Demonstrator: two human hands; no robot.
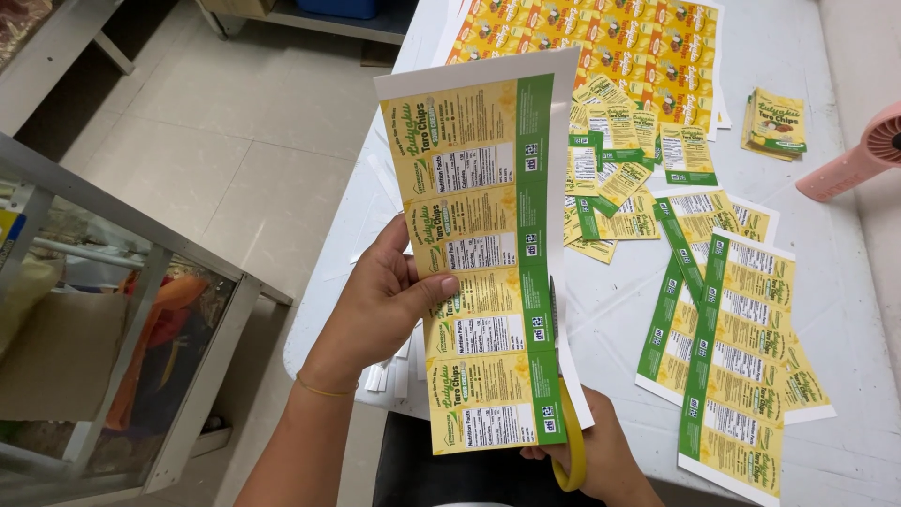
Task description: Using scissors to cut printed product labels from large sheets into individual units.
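My left hand [389,296] holds a long strip of yellow and green printed labels [483,263] upright, thumb across its left edge. My right hand [601,451], low and partly hidden behind the strip, grips yellow-handled scissors [568,441]. Their blades run up along the strip's green right border, where a narrow white margin is parting from it.
A white table [826,310] carries more label strips [737,366] at the right, a heap of cut single labels [619,169], a small stack of labels [777,122], an uncut sheet [610,38] at the back and a pink handheld fan [859,160]. A glass-fronted cabinet [113,338] stands left.
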